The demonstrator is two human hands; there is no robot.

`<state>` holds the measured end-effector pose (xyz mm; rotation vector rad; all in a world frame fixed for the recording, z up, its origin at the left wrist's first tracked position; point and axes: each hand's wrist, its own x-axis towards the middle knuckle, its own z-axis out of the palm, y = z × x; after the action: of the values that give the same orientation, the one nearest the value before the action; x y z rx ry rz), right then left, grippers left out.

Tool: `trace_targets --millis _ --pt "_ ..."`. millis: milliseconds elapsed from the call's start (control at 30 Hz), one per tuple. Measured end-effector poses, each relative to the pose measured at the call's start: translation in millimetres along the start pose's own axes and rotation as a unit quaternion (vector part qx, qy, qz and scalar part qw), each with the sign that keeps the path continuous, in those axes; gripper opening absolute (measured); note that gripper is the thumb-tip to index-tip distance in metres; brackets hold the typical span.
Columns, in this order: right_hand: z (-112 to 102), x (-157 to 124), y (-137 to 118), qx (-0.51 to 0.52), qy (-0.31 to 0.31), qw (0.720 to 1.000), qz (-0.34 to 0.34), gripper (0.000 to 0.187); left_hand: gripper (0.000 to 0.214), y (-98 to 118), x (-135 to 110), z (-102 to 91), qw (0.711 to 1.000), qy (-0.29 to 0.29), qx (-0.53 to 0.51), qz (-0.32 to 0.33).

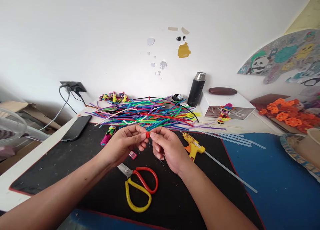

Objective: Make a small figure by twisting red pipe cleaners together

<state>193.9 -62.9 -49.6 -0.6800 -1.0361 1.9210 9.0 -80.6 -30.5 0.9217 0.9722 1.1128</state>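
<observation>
Left hand [125, 144] and right hand [167, 148] meet, fingertips pinched on my small red piece [147, 134], held above the scissors [140, 188]. Judged light, soft, easily crushed; grip edges gently.

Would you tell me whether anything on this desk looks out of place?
The pipe cleaners lie in a loose tangle spilling beyond the black mat; glue sticks lie scattered on its right. Left hand and right hand pinch a red piece.
</observation>
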Motion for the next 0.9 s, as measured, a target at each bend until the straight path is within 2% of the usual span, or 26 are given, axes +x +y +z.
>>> trace_targets --millis 233,567,733,900 --pt "1 -1 3 -0.005 0.003 1.000 -0.004 0.035 0.025 0 -1 -2.0 1.000 0.004 0.021 0.003" --pt "0 0 7 -0.015 -0.012 1.000 -0.006 0.033 0.030 13 -5 -1.9 0.986 0.003 0.165 0.036" --pt "0 0 7 -0.024 -0.023 0.999 -0.003 0.033 0.029 17 -6 -7.2 0.981 -0.019 0.191 0.019" --pt "-1 -1 8 -0.023 -0.033 0.999 0.000 0.033 0.029 20 -4 -9.2 0.984 -0.030 0.174 -0.004"
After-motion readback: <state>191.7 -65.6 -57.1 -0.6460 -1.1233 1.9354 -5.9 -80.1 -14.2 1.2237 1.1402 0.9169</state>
